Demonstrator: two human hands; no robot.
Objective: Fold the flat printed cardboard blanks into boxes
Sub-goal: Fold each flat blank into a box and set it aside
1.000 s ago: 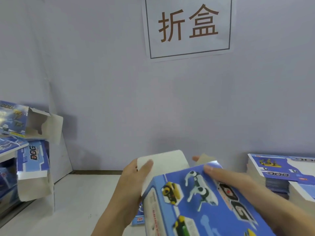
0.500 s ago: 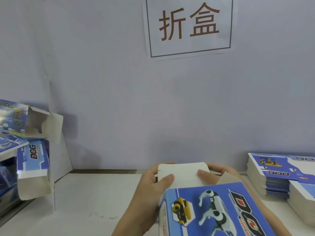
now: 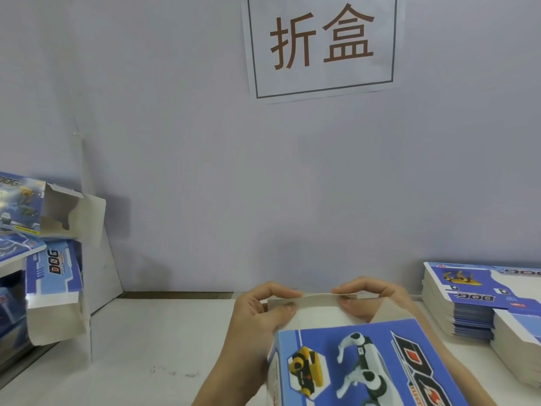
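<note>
Head view: a blue printed cardboard box point(image 3: 360, 364) with a robot-dog picture is held low and centre, above the white surface point(image 3: 140, 347).
Flap: its white end flap point(image 3: 316, 310) lies crosswise on the far side.
Fingers: the left hand point(image 3: 257, 315) and right hand point(image 3: 377, 300) are pinched on the flap's far edge.
Around: a stack of flat blue printed blanks point(image 3: 480, 303) to the right, folded blue boxes point(image 3: 44, 259) to the left; nothing is seen in the way.

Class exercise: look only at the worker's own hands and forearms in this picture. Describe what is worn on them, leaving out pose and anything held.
Both the left hand and the right hand are bare: no gloves, rings or watch visible. The forearms are uncovered as far as the frame shows; no sleeve comes into view. Fingernails look short and unpainted.
</note>
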